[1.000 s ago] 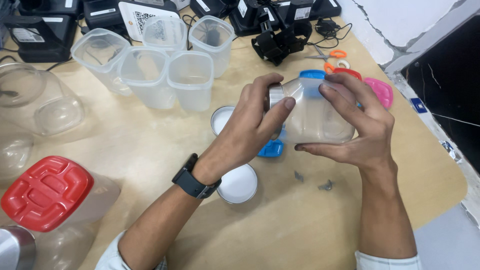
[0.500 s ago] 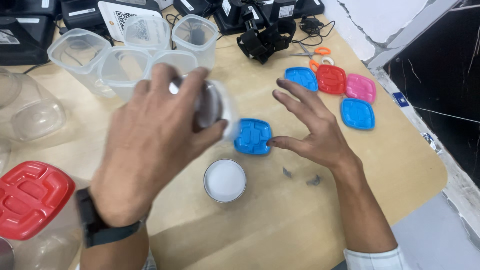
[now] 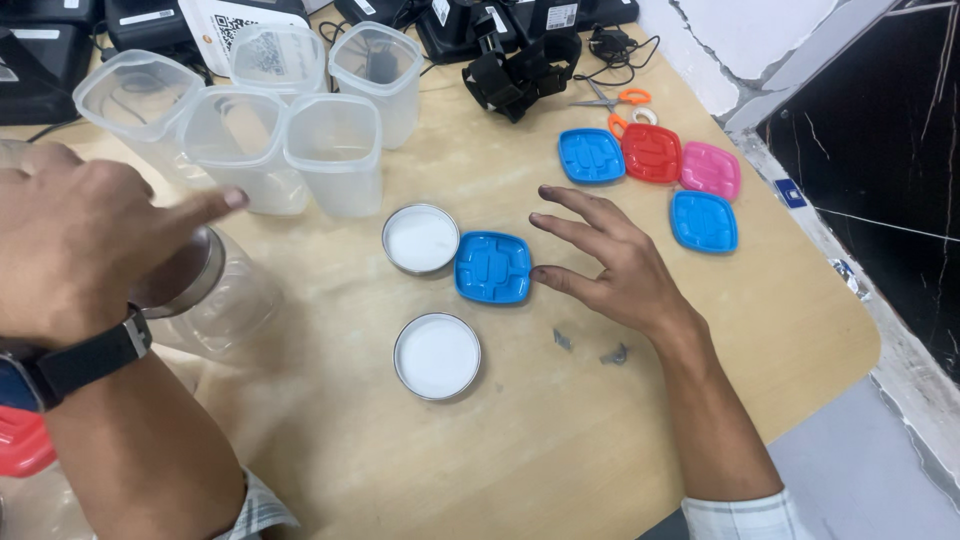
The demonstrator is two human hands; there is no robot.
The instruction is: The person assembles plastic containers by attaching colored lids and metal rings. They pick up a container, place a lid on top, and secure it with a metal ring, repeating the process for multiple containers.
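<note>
The left hand [image 3: 85,250] hides most of a clear jar [image 3: 215,295]; a red lid [image 3: 20,440] is cut off at the picture's left edge.

Bright, even light is falling from overhead on the counter [image 3: 560,440], casting only soft shadows under the hands. The left hand [image 3: 85,250], close to the lens, is looking slightly blurred. Faint glare is showing on the clear tubs [image 3: 335,150]; edges are bending mildly.
</note>
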